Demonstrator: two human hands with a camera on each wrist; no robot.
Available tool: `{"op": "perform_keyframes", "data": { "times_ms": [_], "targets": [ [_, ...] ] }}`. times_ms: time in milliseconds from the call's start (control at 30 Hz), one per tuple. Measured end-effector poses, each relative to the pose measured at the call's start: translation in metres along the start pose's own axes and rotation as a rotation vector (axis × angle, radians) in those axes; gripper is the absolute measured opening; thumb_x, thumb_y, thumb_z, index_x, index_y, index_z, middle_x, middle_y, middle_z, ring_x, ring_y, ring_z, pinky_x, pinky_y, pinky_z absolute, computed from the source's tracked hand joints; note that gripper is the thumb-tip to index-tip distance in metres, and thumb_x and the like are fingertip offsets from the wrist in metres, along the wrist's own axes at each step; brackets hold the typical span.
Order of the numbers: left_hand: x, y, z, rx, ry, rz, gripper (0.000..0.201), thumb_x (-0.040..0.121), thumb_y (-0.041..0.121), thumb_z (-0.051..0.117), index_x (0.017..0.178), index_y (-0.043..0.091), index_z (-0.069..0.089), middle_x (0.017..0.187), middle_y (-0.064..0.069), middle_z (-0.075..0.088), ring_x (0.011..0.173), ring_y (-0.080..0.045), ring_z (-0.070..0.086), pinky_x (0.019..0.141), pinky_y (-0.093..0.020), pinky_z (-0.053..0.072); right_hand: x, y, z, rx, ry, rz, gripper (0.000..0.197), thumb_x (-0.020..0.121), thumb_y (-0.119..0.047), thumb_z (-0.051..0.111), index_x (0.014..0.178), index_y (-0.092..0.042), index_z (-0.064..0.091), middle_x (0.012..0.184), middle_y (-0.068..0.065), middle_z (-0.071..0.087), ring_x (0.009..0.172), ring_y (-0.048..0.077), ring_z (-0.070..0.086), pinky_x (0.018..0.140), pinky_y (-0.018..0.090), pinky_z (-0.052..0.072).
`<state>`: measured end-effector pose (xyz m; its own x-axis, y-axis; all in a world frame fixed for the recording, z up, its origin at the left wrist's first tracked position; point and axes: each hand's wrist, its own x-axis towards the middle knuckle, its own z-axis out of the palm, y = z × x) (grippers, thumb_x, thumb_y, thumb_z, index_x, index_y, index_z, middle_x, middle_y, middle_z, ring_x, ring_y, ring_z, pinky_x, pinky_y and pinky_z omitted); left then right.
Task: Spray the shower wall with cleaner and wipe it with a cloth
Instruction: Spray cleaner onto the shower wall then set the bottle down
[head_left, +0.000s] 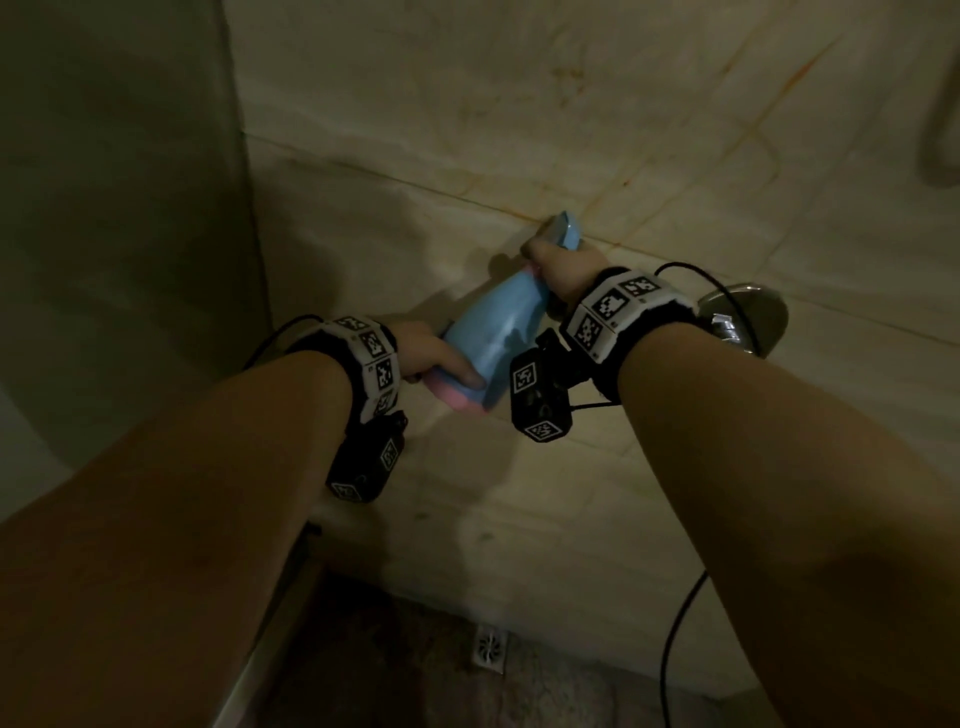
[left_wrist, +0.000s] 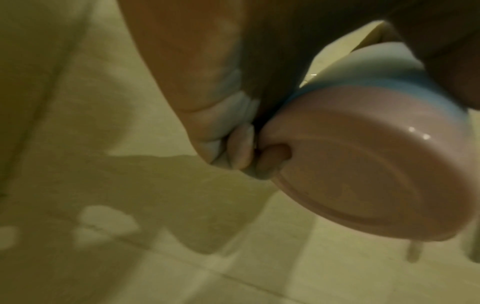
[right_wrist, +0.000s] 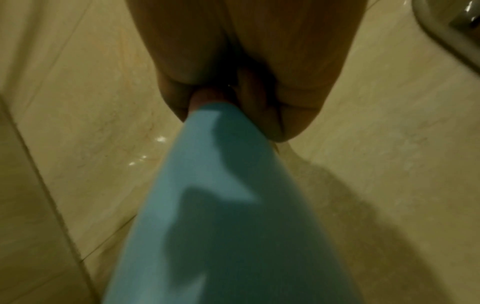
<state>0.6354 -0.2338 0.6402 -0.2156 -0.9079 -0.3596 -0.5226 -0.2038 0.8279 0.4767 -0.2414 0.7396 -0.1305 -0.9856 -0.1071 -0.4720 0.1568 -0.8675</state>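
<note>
**Spraying stage, no cloth in sight**

The spray bottle (head_left: 488, 332), pale blue with a pink base, was held tilted, nozzle towards the shower wall (head_left: 519, 104). The left hand (head_left: 431, 353) was curled round its base, the right hand (head_left: 561, 270) closed round its neck. Wet glints were seen on the tiles, so spraying was judged underway. No cloth was visible; wiping appeared to remain.

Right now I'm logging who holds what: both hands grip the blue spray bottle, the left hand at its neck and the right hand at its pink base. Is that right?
Not quite: the hands are swapped. In the head view the left hand grips the pink base of the spray bottle, and the right hand grips its neck. Both hands do hold it.
</note>
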Motion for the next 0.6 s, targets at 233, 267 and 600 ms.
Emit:
{"op": "perform_keyframes", "data": {
  "times_ms": [233,267,600],
  "targets": [
    [-0.005,0.042,0.02,0.034,-0.083,0.127,0.087,0.053,0.035,0.083,0.131,0.018,0.048,0.101,-0.002,0.064,0.079,-0.015,0.059,0.054,-0.02,0.044,0.001,0.001,-0.036,0.028,0.097,0.001,0.028,0.083,-0.033,0.06,0.1,-0.014,0.05,0.091,0.01,0.059,0.089,0.031,0.061,0.084,0.044,0.052],
    [-0.004,0.044,0.022,0.062,-0.076,0.144,0.097,0.044,0.041,0.082,0.131,0.02,0.046,0.104,-0.003,0.063,0.082,-0.017,0.059,0.056,-0.023,0.044,0.001,0.002,-0.04,0.017,0.105,0.001,0.028,0.082,-0.034,0.06,0.099,-0.014,0.05,0.092,0.01,0.059,0.089,0.031,0.061,0.084,0.045,0.052],
    [0.001,0.054,0.037,0.077,-0.136,0.161,0.099,0.036,0.04,0.076,0.126,0.015,0.045,0.09,-0.007,0.054,0.066,-0.015,0.047,0.051,-0.024,0.036,-0.001,0.004,-0.055,-0.051,0.128,0.069,0.042,0.082,-0.041,0.057,0.111,-0.011,0.053,0.113,0.014,0.062,0.102,0.036,0.062,0.096,0.05,0.049]
  ]
}}
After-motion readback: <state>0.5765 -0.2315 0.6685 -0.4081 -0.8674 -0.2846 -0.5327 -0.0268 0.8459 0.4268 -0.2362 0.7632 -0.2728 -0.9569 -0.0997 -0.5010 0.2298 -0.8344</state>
